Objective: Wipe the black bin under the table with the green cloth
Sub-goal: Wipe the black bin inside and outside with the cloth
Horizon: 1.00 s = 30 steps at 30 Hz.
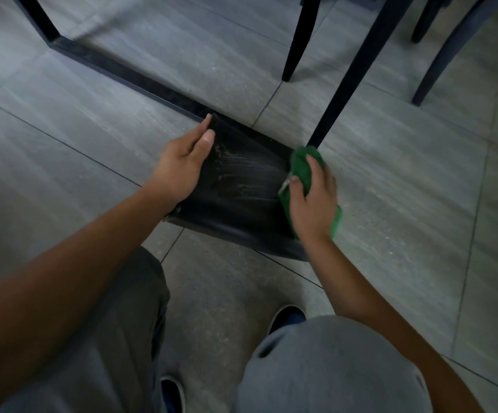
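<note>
The black bin (241, 189) lies tipped over on the grey tiled floor, one flat side facing up with pale wet streaks across it. My left hand (182, 165) holds the bin's left edge, thumb on the upper face and fingers along the side. My right hand (313, 201) grips the bunched green cloth (301, 168) and presses it against the bin's right edge. The bin's opening is hidden from me.
The black table frame (116, 70) runs along the floor behind the bin, and one table leg (352, 76) rises right beside the cloth. Dark chair legs (298, 40) stand at the back right. My knees and shoes fill the near floor.
</note>
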{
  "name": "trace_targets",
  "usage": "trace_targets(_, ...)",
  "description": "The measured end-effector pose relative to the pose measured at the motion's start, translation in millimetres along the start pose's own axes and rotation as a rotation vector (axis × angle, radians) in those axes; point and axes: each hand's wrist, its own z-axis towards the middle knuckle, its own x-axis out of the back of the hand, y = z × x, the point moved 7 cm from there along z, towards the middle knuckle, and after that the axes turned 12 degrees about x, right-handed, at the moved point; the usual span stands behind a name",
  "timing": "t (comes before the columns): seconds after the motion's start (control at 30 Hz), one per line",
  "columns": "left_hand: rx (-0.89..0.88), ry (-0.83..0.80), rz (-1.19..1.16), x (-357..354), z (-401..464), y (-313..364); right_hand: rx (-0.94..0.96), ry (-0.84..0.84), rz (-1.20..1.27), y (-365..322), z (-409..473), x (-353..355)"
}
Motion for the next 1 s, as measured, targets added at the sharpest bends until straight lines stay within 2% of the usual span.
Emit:
trace_targets(0.17, 0.005, -0.019, -0.081, -16.3, -3.6, 1.3, 0.569, -0.118, 0.048, -118.6, 7.1, -36.7)
trace_targets(0.23, 0.012, 0.006, -0.075, -16.2, -2.8, -4.6, 0.639, -0.164, 0.010, -120.1, 3.8, -40.3)
trace_targets(0.3, -0.006, -0.018, -0.035, -15.9, -2.0, -7.2, 0.521, -0.157, -0.042, -87.2, 5.4, -34.5)
trace_targets(0.4, 0.013, -0.004, 0.035, -6.3, -0.8, -9.9, 0.165, -0.102, -0.096, -10.6, 6.1, -9.1)
trace_targets(0.53, 0.016, 0.016, -0.004, -2.8, 3.5, -5.1, -0.251, -0.117, 0.013, 89.0, -9.7, 28.8)
trace_targets(0.57, 0.021, 0.016, 0.001, -4.3, 4.9, -2.5, -0.312, -0.125, 0.034, 100.2, -13.7, 32.8)
trace_targets(0.63, 0.018, 0.022, 0.032, -7.5, 7.6, 1.3, -0.308, -0.096, 0.054, 97.7, -15.4, 32.3)
trace_targets(0.77, 0.006, 0.038, 0.025, -13.7, 3.6, 7.8, -0.067, -0.041, 0.071, 22.0, -9.7, 11.9)
trace_targets(0.93, -0.018, -0.012, -0.100, -25.9, 0.5, 10.0, 0.516, -0.165, 0.119, -107.5, -14.5, -26.2)
trace_targets(1.0, 0.013, -0.026, -0.131, -25.4, 0.1, 3.2, 0.592, -0.204, 0.083, -113.2, -19.0, -29.3)
